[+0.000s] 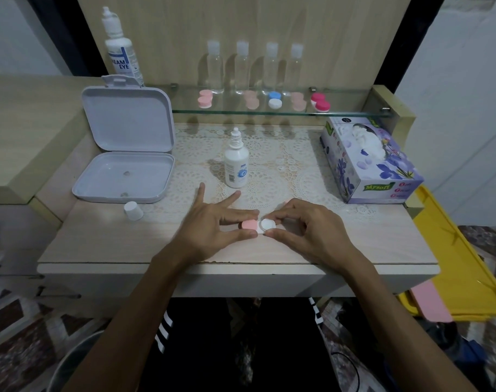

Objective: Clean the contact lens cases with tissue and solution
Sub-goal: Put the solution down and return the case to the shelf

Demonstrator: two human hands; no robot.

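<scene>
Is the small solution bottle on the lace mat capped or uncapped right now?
Uncapped. The small bottle stands upright with its bare dropper tip showing, and a loose white cap lies apart, near the open white box.

Held between both hands: small plastic lens case, one cap pink, one white. Beyond the grip, white solution bottle with blue label print, on cream lace mat. Far right, lilac tissue box, purple flowers.

Pale wooden desk with glass shelf, patterned tiled floor.
</scene>
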